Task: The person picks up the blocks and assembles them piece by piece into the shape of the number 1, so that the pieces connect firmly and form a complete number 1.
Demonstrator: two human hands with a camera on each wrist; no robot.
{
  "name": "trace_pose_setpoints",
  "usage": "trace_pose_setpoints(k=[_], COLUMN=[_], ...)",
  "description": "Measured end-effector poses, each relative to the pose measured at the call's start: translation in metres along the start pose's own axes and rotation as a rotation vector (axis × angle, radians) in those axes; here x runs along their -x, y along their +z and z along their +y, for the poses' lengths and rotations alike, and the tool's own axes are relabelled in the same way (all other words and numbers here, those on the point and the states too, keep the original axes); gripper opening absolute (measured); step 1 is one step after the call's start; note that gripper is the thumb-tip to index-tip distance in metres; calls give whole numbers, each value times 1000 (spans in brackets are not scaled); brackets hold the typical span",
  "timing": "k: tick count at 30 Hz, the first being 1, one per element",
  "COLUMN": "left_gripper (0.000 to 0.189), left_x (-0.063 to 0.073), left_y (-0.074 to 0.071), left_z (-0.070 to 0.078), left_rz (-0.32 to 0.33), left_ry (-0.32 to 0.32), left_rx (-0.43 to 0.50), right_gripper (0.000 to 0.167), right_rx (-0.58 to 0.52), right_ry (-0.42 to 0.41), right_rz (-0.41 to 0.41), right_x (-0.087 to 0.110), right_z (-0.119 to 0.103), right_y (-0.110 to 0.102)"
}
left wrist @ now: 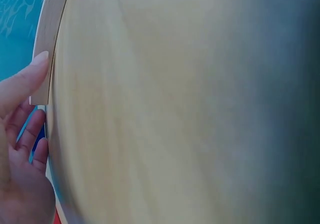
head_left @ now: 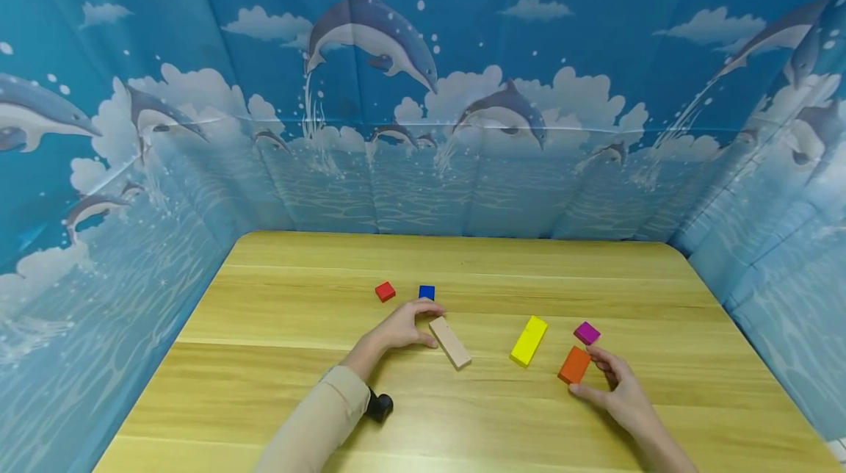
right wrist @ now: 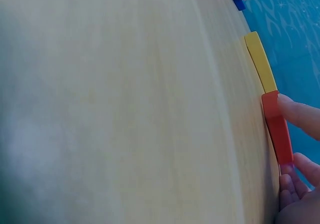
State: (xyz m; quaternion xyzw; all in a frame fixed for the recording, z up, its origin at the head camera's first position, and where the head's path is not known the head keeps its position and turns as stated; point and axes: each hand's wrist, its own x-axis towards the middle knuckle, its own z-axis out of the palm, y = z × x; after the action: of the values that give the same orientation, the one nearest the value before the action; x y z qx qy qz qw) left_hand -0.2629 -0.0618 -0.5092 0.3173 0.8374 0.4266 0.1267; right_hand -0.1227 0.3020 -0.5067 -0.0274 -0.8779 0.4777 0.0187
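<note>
My left hand (head_left: 406, 324) is spread beside a plain wooden block (head_left: 451, 343), its thumb and fingers around the block's upper-left end with gaps showing. In the left wrist view, the thumb overlaps the wooden block (left wrist: 46, 44). A blue block (head_left: 427, 291), partly hidden, lies just beyond those fingertips. My right hand (head_left: 617, 391) pinches an orange block (head_left: 574, 365) between thumb and fingers, at its two ends. The right wrist view shows that orange block (right wrist: 276, 126) low over the table. Close behind it lies a small purple block (head_left: 587, 333).
A long yellow block (head_left: 529, 341) lies between the two hands. Farther back on the left is a small red block (head_left: 385, 291). The wooden table (head_left: 502, 429) ends at a blue dolphin-print curtain (head_left: 423, 186). A black object (head_left: 380, 407) sits by the left wrist.
</note>
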Motion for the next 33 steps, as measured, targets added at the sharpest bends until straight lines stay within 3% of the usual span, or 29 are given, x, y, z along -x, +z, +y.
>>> trace_pose_setpoints(k=[13,33], left_gripper=[50,37], left_x=[-4,-5], left_y=[-1,-2], left_z=[-2,-6], left_rz=[-26,-19], left_ry=[-23,35], left_rx=[9,35], right_gripper=[77,76], right_rx=[77,94], right_ry=[22,23], right_rz=[-4,-6], right_x=[2,4], right_z=[2,4], right_y=[3,5])
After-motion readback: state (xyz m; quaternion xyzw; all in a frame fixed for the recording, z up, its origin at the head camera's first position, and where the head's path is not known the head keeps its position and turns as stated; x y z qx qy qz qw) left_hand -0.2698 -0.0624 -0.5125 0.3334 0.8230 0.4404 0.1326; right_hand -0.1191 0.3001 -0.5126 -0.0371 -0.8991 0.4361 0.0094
